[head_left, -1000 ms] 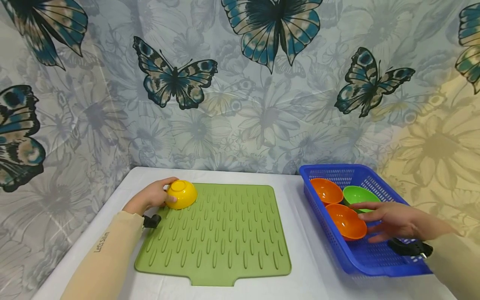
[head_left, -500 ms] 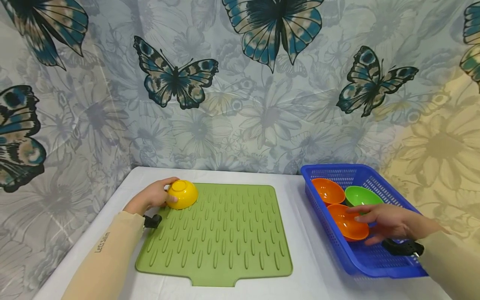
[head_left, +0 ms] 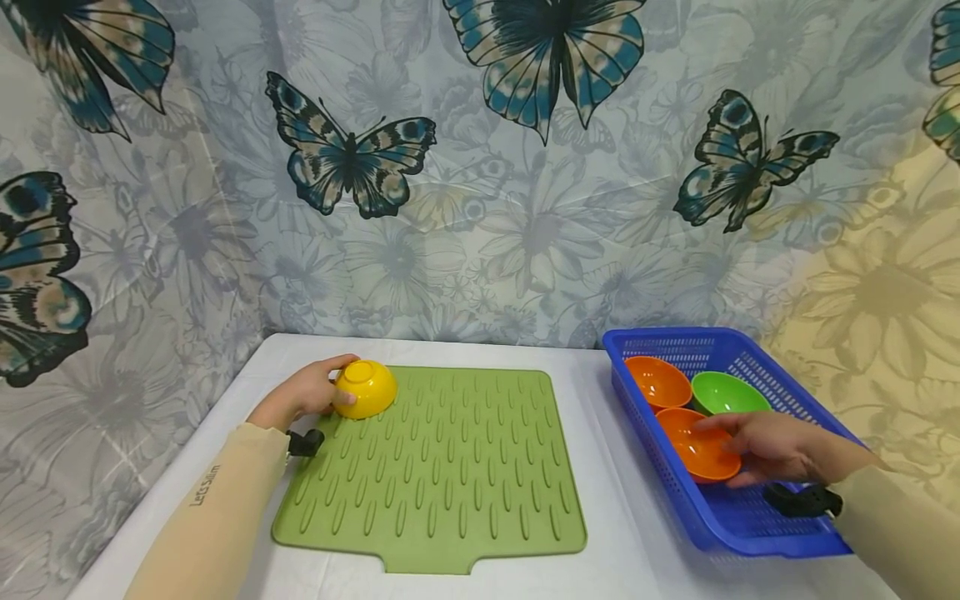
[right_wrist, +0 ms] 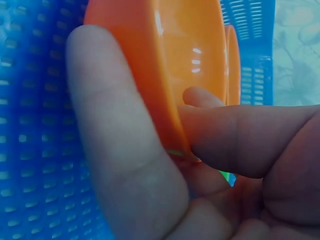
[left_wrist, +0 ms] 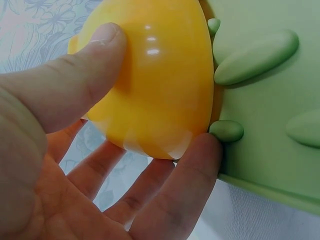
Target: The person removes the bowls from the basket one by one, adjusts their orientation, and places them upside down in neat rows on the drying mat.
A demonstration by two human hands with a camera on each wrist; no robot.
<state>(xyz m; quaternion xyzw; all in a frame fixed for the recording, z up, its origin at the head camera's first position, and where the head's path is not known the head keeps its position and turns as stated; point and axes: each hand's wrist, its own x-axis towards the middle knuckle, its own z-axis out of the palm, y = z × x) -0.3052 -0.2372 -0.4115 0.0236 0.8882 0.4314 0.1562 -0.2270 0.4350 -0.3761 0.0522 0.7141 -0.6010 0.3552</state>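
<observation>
An upside-down yellow bowl (head_left: 366, 389) stands at the far left corner of the green ridged mat (head_left: 450, 467). My left hand (head_left: 303, 393) grips it from the left side. In the left wrist view the thumb presses on the yellow wall, and a fingertip touches the rim beside the mat. Over in the blue basket (head_left: 708, 533), my right hand (head_left: 780, 448) pinches the rim of the nearer orange bowl (head_left: 690, 446). One digit lies along the bowl's outer wall in the right wrist view, with others over the rim inside. This bowl rests mouth up, tilted.
Behind it in the basket sit another orange bowl (head_left: 658, 382) and a green bowl (head_left: 727, 393), partly covered by my right hand. A white cloth (head_left: 592, 467) covers the table. A butterfly-print curtain (head_left: 487, 250) hangs close behind.
My right hand has moved left and closed on the nearer orange bowl's rim. My left hand and the yellow bowl have stayed in place.
</observation>
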